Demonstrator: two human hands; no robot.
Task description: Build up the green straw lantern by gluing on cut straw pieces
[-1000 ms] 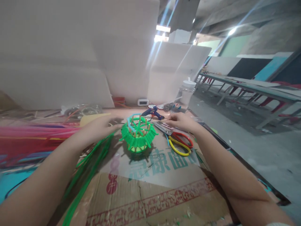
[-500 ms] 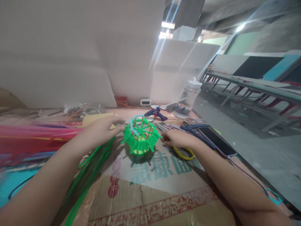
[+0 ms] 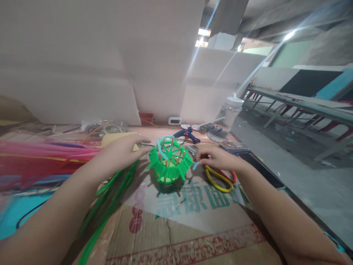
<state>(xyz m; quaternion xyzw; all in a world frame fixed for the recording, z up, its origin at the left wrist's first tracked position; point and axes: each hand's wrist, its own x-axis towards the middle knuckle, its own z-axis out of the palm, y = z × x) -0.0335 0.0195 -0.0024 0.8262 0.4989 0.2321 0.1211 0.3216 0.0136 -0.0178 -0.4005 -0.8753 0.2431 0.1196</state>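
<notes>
A round green craft piece (image 3: 170,160) stands on the cardboard, with a fringe of fuzzy green strips, short wooden posts and green spokes across its top. A pale blue strip (image 3: 160,150) runs along its upper left rim. My left hand (image 3: 129,149) is at the craft's left side, fingers stretched out and apart; whether the thumb touches the fringe is unclear. To the right, my right hand (image 3: 211,158) pinches a short pale blue strip (image 3: 195,165) close to the fringe. Beneath that hand lie yellow and red loop handles (image 3: 219,180), their other end hidden.
Behind the craft lie a blue glue gun (image 3: 187,134) and a small white clock-like device (image 3: 174,120). A clear bottle (image 3: 224,117) stands at the back right, near a phone (image 3: 260,169). Long green strips (image 3: 110,202) and pink bundles (image 3: 49,152) lie left. Cardboard (image 3: 154,235) covers the front.
My right hand has turned and opened its curl somewhat; a pale blue strip now shows at its fingertips. Red beside the yellow handle has come into view. The whole view has shifted slightly.
</notes>
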